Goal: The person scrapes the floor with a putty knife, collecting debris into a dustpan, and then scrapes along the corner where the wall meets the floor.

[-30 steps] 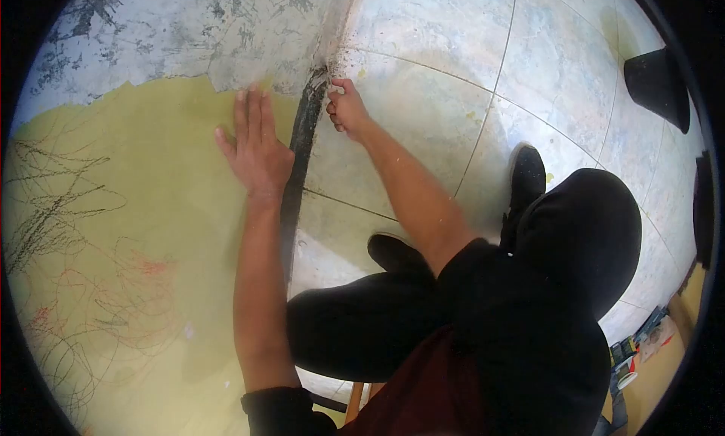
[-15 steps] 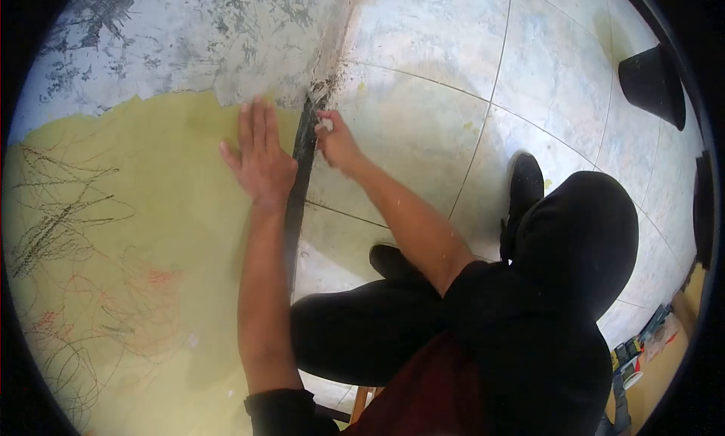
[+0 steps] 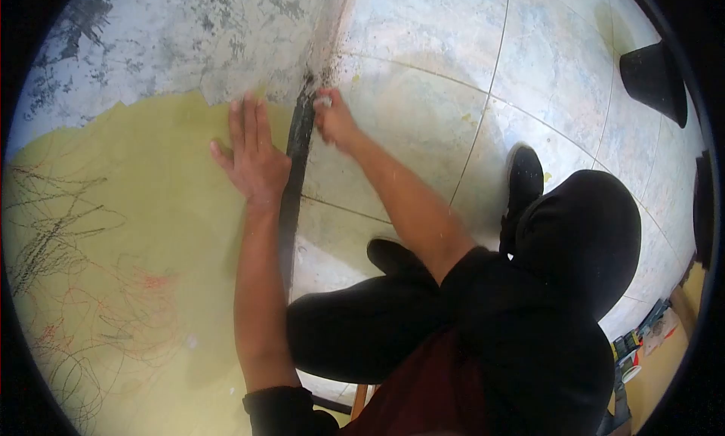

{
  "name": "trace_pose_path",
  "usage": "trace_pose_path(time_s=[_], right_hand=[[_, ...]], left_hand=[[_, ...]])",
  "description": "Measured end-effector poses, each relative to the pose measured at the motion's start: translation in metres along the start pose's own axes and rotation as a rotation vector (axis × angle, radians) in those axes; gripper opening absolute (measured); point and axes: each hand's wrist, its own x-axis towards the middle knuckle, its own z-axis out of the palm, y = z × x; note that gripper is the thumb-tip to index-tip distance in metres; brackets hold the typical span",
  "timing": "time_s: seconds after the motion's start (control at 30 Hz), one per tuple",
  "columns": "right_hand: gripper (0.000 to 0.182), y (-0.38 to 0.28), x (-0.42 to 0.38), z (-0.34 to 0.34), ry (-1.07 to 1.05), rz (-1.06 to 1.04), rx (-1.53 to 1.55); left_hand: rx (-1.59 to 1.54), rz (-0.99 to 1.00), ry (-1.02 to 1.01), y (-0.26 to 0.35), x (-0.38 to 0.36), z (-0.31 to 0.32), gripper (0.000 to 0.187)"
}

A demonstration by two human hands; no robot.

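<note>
Yellow-green painted wall (image 3: 136,209) is bearing the left hand (image 3: 253,160), whose fingers (image 3: 245,115) are lying flat and slightly spread against it, holding nothing, just left of the dark skirting strip (image 3: 296,160) in the upper middle of the frame. Right of that strip, the right hand (image 3: 332,119) is curling its fingers (image 3: 323,103) shut around a small pale object (image 3: 323,101), pressing it at the strip's upper end where wall meets tiled floor (image 3: 430,96).

Judgement: the work at hand appears to be rubbing or scraping along that corner joint. Doing it well would call for keeping the left palm braced, holding the pale object flat to the strip, and working in short, even strokes.

What the pale object is cannot be made out; the right hand is covering most of it. Bare grey plaster (image 3: 174,43) is showing above the paint. The person's knees and shoes (image 3: 525,179) are crowding the lower right, and a dark object (image 3: 657,81) is cut off at the upper right edge.
</note>
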Motion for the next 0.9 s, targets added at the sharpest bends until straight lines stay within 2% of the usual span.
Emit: trace_pose_path(time_s=[0.1, 0.17, 0.23, 0.37, 0.5, 0.57, 0.7, 0.77, 0.83, 0.9], right_hand=[[0.036, 0.005, -0.016, 0.008, -0.097, 0.02, -0.026], [0.036, 0.009, 0.013, -0.004, 0.019, -0.048, -0.028], [0.032, -0.004, 0.024, -0.009, 0.063, 0.003, 0.067], [0.034, -0.01, -0.02, 0.011, -0.097, 0.021, 0.032], [0.035, -0.004, -0.006, 0.003, -0.063, -0.01, 0.085], [0.035, -0.011, 0.0, -0.002, -0.046, 0.059, 0.227], [0.04, -0.003, -0.04, 0.025, -0.117, 0.059, 0.183], [0.039, 0.001, -0.019, 0.016, -0.097, 0.016, 0.126], [0.034, -0.004, -0.001, 0.002, -0.019, 0.051, 0.155], [0.033, -0.008, -0.015, 0.005, -0.023, 0.06, 0.168]], left_hand=[[0.025, -0.001, 0.042, -0.001, 0.002, 0.003, 0.063], [0.051, -0.006, 0.013, 0.002, 0.002, -0.003, 0.063], [0.037, 0.002, 0.011, -0.001, -0.004, -0.001, 0.062], [0.009, -0.024, 0.091, 0.002, 0.001, 0.013, 0.06], [0.017, -0.015, 0.035, 0.002, -0.001, 0.003, 0.06], [0.045, 0.005, 0.041, 0.001, 0.0, 0.004, 0.062], [-0.006, -0.032, 0.07, 0.003, 0.003, 0.004, 0.063], [-0.018, -0.026, -0.04, 0.002, 0.002, -0.002, 0.063], [-0.02, -0.018, -0.044, -0.001, -0.004, -0.001, 0.064], [-0.03, -0.014, -0.017, 0.001, -0.002, -0.001, 0.066]])
